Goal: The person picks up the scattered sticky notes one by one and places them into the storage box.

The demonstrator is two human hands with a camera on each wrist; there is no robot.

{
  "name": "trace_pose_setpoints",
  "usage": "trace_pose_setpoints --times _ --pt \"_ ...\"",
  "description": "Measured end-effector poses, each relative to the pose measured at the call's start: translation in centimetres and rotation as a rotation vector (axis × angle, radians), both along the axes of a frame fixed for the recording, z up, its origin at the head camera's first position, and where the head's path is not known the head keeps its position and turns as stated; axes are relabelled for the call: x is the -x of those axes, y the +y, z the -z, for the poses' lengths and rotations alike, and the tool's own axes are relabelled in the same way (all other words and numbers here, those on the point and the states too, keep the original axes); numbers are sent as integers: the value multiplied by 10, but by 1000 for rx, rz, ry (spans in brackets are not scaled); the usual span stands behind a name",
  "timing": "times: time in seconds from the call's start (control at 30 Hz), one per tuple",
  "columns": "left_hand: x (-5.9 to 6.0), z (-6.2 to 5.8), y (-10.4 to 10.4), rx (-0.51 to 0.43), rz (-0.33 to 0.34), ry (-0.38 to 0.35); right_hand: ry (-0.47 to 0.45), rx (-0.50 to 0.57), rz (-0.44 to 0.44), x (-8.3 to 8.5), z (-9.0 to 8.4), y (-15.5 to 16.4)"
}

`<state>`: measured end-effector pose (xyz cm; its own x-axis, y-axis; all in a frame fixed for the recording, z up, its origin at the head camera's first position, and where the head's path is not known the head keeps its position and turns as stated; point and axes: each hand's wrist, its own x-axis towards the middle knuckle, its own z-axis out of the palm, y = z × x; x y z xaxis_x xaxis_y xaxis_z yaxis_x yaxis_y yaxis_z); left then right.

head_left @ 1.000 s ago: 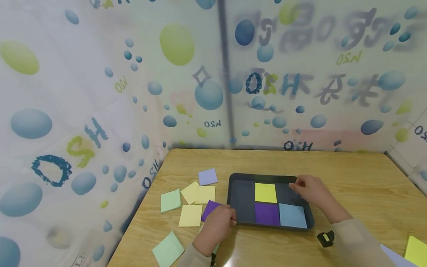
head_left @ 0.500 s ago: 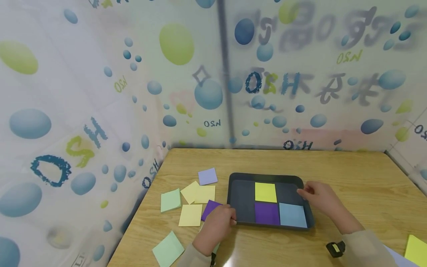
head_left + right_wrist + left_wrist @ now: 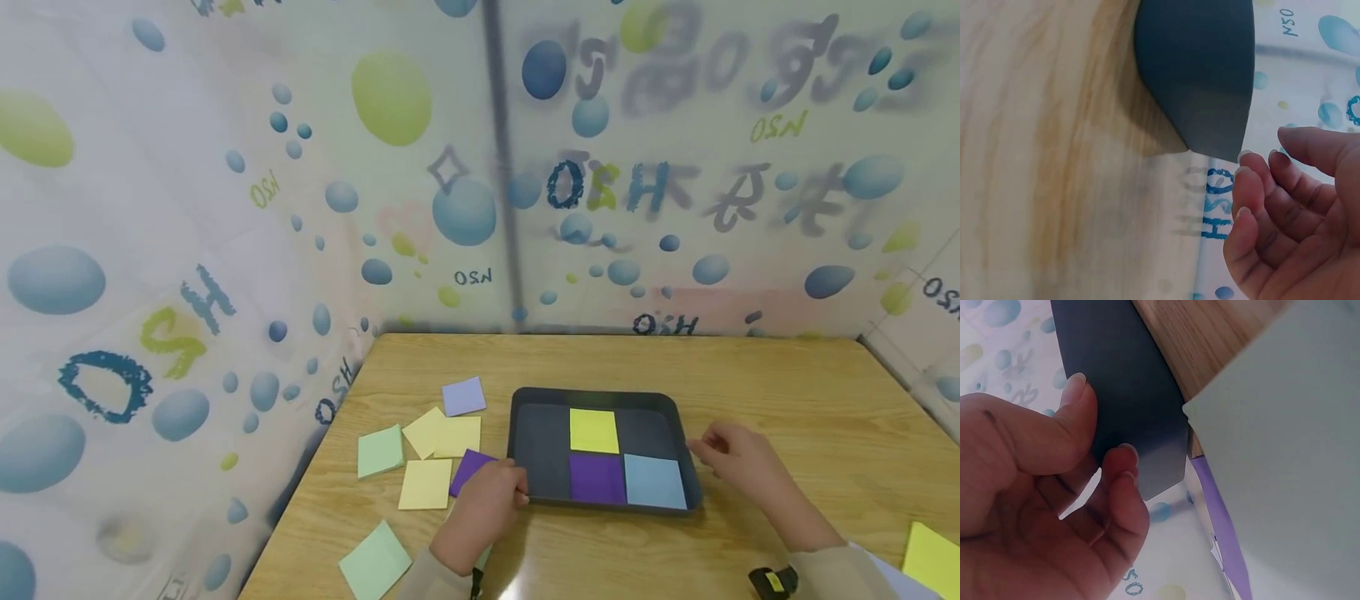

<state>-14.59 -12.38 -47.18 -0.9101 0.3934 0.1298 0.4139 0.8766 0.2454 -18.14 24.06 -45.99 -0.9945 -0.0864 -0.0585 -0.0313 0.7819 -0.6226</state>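
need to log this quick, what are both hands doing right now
Left hand: grips the near left edge of the dark tray.
Right hand: open, holding nothing, just right of the tray.

The right hand (image 3: 738,463) has left the far right corner of the dark tray (image 3: 536,487). It moved toward the near edge of the worktop (image 3: 810,400) and now is beside the tray's right rim, its fingers (image 3: 1260,187) loose and holding nothing.

The table (image 3: 787,392) looks like smooth, light wood. The dark tray (image 3: 543,467) looks like matt plastic. The coloured squares (image 3: 426,483) look like thin paper.
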Motion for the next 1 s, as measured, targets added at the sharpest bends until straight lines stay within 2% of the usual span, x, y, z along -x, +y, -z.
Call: trace_pose_setpoints --times 0.3,0.5,0.7,0.9,1.0 --pt "0 -4 0 6 -8 -26 -10 -21 28 -10 7 15" --pt "1 0 0 2 2 -26 -3 -46 46 -18 18 30" --pt "1 0 0 -12 -3 -22 -3 -73 61 -23 19 41" --pt "2 0 0 -8 -5 -22 49 -99 70 -28 25 58" --pt "2 0 0 -5 -2 -24 40 -122 72 -32 28 67"
